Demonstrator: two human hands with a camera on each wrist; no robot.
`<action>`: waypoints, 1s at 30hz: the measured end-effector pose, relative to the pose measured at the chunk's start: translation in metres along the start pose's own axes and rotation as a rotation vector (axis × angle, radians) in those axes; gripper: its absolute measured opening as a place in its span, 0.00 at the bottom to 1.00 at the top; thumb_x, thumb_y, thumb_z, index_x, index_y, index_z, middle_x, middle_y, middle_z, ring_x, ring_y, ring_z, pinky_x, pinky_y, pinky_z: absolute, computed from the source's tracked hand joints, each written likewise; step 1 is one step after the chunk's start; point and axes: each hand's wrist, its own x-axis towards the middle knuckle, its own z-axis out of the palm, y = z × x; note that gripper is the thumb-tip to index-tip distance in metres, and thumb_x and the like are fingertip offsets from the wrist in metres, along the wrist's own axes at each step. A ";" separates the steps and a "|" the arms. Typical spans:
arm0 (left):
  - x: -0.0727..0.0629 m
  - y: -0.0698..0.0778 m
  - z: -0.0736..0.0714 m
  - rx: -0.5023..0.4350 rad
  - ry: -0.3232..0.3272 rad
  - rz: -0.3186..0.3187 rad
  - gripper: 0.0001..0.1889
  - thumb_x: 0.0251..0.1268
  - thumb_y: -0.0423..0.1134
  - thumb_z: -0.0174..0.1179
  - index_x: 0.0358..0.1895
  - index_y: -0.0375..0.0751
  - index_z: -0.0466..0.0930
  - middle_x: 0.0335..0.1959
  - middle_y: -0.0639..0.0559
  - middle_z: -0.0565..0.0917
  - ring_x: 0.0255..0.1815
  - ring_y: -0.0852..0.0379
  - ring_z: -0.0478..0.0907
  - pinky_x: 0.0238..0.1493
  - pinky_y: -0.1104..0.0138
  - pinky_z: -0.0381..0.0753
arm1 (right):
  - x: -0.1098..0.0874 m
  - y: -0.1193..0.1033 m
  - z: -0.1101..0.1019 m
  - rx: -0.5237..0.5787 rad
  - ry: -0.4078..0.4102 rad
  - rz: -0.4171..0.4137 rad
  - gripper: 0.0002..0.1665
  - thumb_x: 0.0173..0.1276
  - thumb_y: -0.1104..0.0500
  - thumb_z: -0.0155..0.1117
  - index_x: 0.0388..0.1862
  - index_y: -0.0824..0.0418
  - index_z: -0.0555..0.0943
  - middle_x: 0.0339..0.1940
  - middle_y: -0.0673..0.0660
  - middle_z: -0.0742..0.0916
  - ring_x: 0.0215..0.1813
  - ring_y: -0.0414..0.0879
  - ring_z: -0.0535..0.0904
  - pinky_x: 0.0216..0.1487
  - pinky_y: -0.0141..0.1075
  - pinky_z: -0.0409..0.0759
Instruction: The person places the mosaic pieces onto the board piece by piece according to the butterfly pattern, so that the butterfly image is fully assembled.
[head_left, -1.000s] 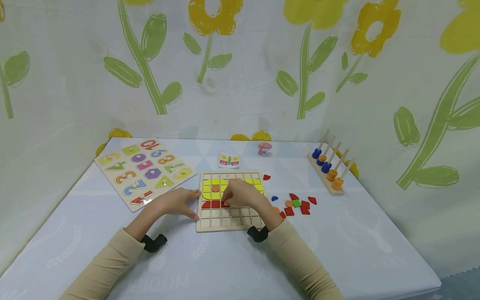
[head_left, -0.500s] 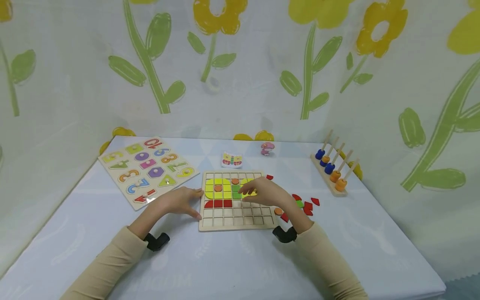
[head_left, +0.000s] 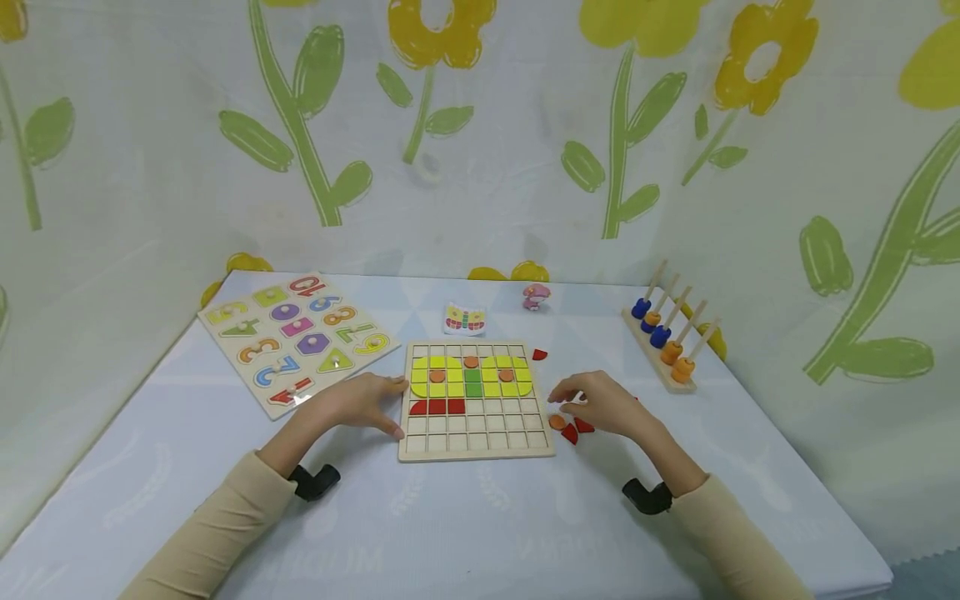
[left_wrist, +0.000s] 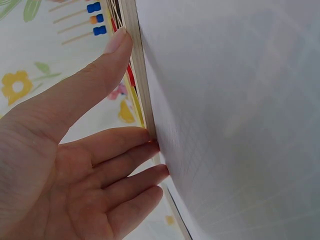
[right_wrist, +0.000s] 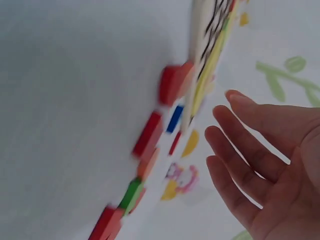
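Note:
A wooden grid board (head_left: 480, 448) lies flat on the table. Yellow tiles (head_left: 418, 379), orange discs (head_left: 437, 377) and green squares (head_left: 472, 383) fill its upper rows, above a short run of red tiles (head_left: 437, 407) at the left. My left hand (head_left: 358, 402) touches the board's left edge with its thumb and fingertips, which the left wrist view shows fairly straight. Off the board's right side, my right hand (head_left: 606, 403) hovers over loose pieces, fingers relaxed and holding nothing. Red pieces (right_wrist: 149, 135) and a green piece (right_wrist: 131, 194) show below it in the right wrist view; it partly hides them from the head view.
A number-and-shape puzzle (head_left: 300, 342) lies at the left. Behind the board stand a butterfly pattern card (head_left: 465, 319) and a small pink figurine (head_left: 536, 296). A peg stand (head_left: 658, 350) with blue and orange beads is at the right. One red piece (head_left: 539, 355) lies near the board's upper right corner.
My right hand has moved from the board's middle rightward to the loose pieces, its fingers loosening. A further red tile shows in the red row. My left hand stays at the board's edge.

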 end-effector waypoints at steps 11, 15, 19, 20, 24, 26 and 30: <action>0.000 -0.001 0.001 -0.006 0.000 0.007 0.45 0.48 0.54 0.73 0.69 0.35 0.67 0.70 0.41 0.66 0.71 0.39 0.59 0.68 0.46 0.62 | -0.020 0.035 -0.006 -0.122 0.037 0.102 0.12 0.58 0.70 0.69 0.41 0.60 0.86 0.37 0.53 0.86 0.40 0.49 0.79 0.42 0.42 0.84; 0.000 -0.001 0.001 -0.008 0.003 0.007 0.45 0.48 0.54 0.73 0.69 0.36 0.67 0.70 0.41 0.66 0.72 0.39 0.59 0.68 0.46 0.62 | -0.022 0.043 -0.007 -0.176 0.044 0.128 0.14 0.57 0.72 0.70 0.41 0.61 0.84 0.38 0.54 0.86 0.41 0.50 0.80 0.45 0.44 0.83; 0.000 -0.001 0.001 -0.011 0.003 0.009 0.45 0.48 0.54 0.73 0.69 0.36 0.67 0.71 0.42 0.66 0.72 0.39 0.58 0.68 0.46 0.61 | -0.022 0.047 -0.008 -0.201 0.015 0.129 0.13 0.57 0.71 0.70 0.41 0.63 0.82 0.36 0.54 0.85 0.38 0.48 0.79 0.43 0.42 0.84; 0.000 -0.001 0.000 -0.009 0.002 0.013 0.45 0.48 0.54 0.73 0.69 0.36 0.67 0.71 0.41 0.66 0.72 0.39 0.58 0.68 0.46 0.61 | -0.022 0.048 -0.009 -0.205 0.007 0.124 0.13 0.57 0.71 0.70 0.41 0.63 0.82 0.36 0.54 0.84 0.38 0.48 0.79 0.43 0.41 0.84; 0.000 -0.001 0.000 -0.013 0.000 0.012 0.45 0.48 0.54 0.73 0.69 0.37 0.67 0.71 0.42 0.66 0.72 0.40 0.58 0.68 0.46 0.61 | -0.019 0.049 -0.012 -0.231 -0.013 0.088 0.11 0.57 0.69 0.72 0.39 0.63 0.83 0.33 0.52 0.83 0.36 0.47 0.77 0.42 0.40 0.83; 0.000 -0.002 0.000 -0.015 0.000 0.010 0.45 0.48 0.54 0.73 0.69 0.37 0.67 0.71 0.42 0.66 0.72 0.40 0.58 0.68 0.46 0.62 | -0.018 0.050 -0.013 -0.237 -0.019 0.085 0.11 0.56 0.68 0.73 0.38 0.62 0.83 0.32 0.51 0.82 0.35 0.46 0.77 0.41 0.40 0.83; 0.000 -0.003 0.000 -0.010 0.003 0.010 0.45 0.48 0.54 0.74 0.69 0.37 0.67 0.70 0.42 0.66 0.72 0.39 0.59 0.68 0.46 0.62 | -0.016 0.052 -0.014 -0.207 -0.026 0.084 0.11 0.55 0.67 0.74 0.35 0.60 0.81 0.31 0.50 0.82 0.35 0.46 0.77 0.39 0.38 0.83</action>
